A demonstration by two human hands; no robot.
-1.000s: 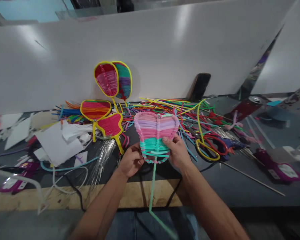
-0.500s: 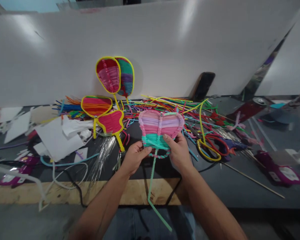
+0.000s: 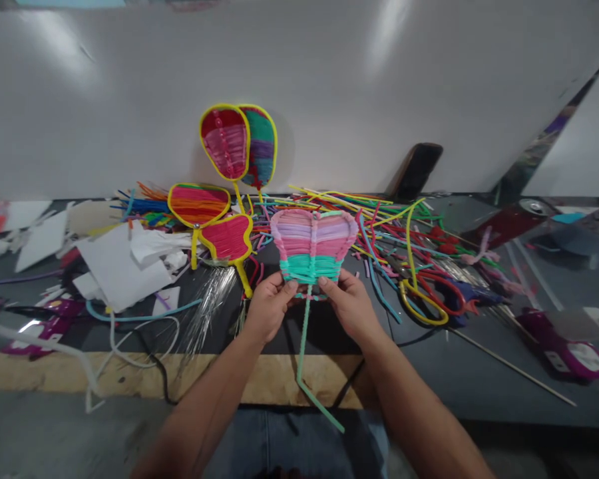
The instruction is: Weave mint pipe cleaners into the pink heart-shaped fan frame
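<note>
Between my hands is a heart-like fan shape made of pipe cleaners (image 3: 313, 243), with pink and lilac rows above and turquoise rows at the bottom. My left hand (image 3: 269, 307) is closed on its lower left edge, thumb in front. On the lower right edge my right hand (image 3: 350, 303) grips in the same way, thumb near the turquoise rows. A pale green pipe cleaner (image 3: 303, 342) hangs from the bottom middle and bends to the right near its lower part. The fingers behind the piece are mostly hidden.
Yellow-rimmed pipe-cleaner fans (image 3: 225, 141) lean at the white panel, with a butterfly-like one (image 3: 227, 239) below. Loose pipe cleaners (image 3: 329, 199) lie behind my hands. Scissors (image 3: 424, 303), a phone (image 3: 417, 171), a can (image 3: 509, 221), paper (image 3: 122, 266) and a wooden stick (image 3: 514, 366) surround them.
My right hand has slid down from the front of the turquoise rows to the lower right edge. The piece has shifted slightly left and up in view, and more turquoise shows.
</note>
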